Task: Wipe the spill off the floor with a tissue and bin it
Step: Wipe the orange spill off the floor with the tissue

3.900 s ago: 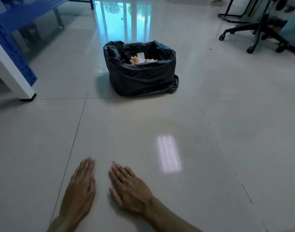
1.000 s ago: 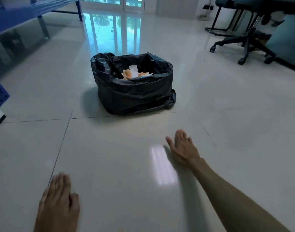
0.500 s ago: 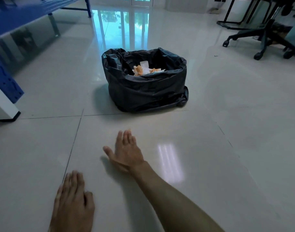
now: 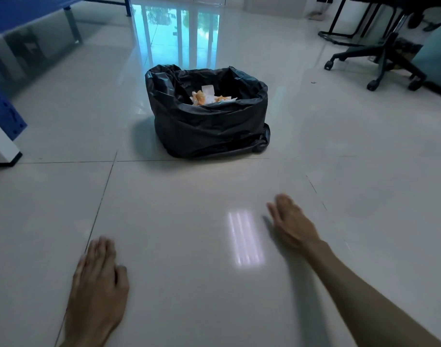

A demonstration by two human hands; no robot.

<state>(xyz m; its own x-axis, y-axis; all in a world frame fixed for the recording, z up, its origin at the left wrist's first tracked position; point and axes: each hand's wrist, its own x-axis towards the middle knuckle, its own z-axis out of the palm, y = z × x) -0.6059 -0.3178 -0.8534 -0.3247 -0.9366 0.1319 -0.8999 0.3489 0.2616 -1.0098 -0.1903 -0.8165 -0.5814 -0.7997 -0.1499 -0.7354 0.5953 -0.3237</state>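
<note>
A bin lined with a black bag (image 4: 209, 126) stands on the pale tiled floor ahead of me. Inside it lie crumpled white tissues stained orange (image 4: 209, 97). My left hand (image 4: 99, 289) rests flat on the floor at the lower left, fingers together, holding nothing. My right hand (image 4: 293, 222) is stretched out low over the floor to the right of a bright light reflection, palm down, blurred with motion, with nothing in it. I see no spill and no tissue on the floor around the hands.
A blue and white table leg (image 4: 4, 131) stands at the left edge. Black wheeled office chairs (image 4: 379, 58) are at the back right. Glossy tiles with dark grout lines stretch between the bin and my hands.
My right hand has swept from the floor's middle to the right of the light reflection. The left hand stays flat at the lower left.
</note>
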